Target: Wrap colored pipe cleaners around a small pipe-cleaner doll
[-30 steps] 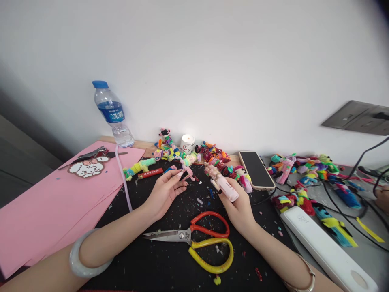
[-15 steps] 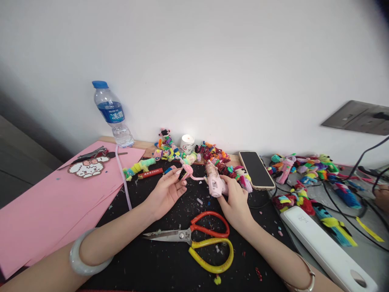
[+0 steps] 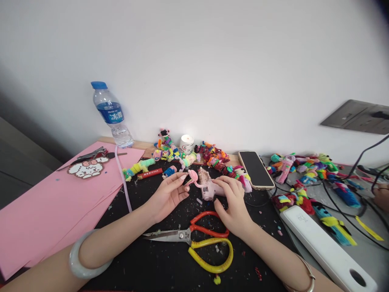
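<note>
Between the fingertips of my left hand point(image 3: 170, 194) is a pink pipe cleaner piece point(image 3: 193, 176), coiled at one end, its tail reaching right in front of the glue gun. My right hand point(image 3: 233, 202) is curled over the handle of a small pale pink glue gun point(image 3: 208, 194), fingers above and thumb below. The gun sits low at the mat, its brown-stained end pointing away from me. Just nearer to me lie scissors point(image 3: 182, 235) with one red and one yellow handle loop, blades to the left.
Pipe cleaner figures point(image 3: 217, 162), a white paper cup point(image 3: 187, 142) and a phone point(image 3: 256, 169) line the wall. Pink sheets point(image 3: 60, 211) and a water bottle point(image 3: 112, 115) are left. At right are cables, more figures, a white device point(image 3: 325, 247) and another person's hand point(image 3: 381, 196).
My right hand has lowered and turned the glue gun, shifting it slightly left. The coiled pink piece in my left hand has moved a little right, closer to the gun.
</note>
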{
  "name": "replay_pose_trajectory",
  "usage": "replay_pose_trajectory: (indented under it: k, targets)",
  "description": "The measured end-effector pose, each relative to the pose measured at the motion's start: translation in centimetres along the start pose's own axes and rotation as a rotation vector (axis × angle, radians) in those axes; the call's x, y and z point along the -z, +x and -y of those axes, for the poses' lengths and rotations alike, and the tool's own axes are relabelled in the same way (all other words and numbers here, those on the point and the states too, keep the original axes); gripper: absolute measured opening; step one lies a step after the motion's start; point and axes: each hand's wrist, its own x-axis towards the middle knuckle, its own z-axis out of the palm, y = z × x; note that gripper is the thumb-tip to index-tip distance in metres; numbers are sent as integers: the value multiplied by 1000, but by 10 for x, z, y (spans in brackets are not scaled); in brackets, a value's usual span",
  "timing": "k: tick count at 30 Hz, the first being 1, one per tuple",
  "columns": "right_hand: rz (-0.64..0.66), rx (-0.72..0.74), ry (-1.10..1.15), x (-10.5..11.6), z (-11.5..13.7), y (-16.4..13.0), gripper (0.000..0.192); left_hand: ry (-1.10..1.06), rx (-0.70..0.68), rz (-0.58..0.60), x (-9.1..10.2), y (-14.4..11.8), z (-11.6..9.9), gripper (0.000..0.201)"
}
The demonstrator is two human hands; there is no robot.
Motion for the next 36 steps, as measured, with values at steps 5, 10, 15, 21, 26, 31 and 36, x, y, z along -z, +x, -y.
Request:
replay_pose_trajectory:
  k: [5, 10, 15, 21, 26, 31, 36]
  targets:
    - [-8, 119, 61, 1, 3, -2, 27, 89, 32, 64, -2, -5, 4, 15]
    - [-4, 119, 29, -2, 0, -2, 12, 143, 56, 92, -4, -8, 8, 17]
    - [2, 120, 65, -1, 2, -2, 8, 188, 32, 94, -6, -11, 9, 16]
    - [24, 122, 118, -1, 3, -4, 9, 203, 0, 66, -6, -9, 9, 15]
    - [34, 136, 143, -3, 2, -6, 10, 224, -53, 50, -4, -8, 10, 14]
    - [88, 143, 132, -3, 2, -6, 15, 272, -90, 26, -2, -9, 12, 16]
    - [103, 181, 157, -5, 3, -6, 19, 329, -114, 26, -2, -8, 13, 16]
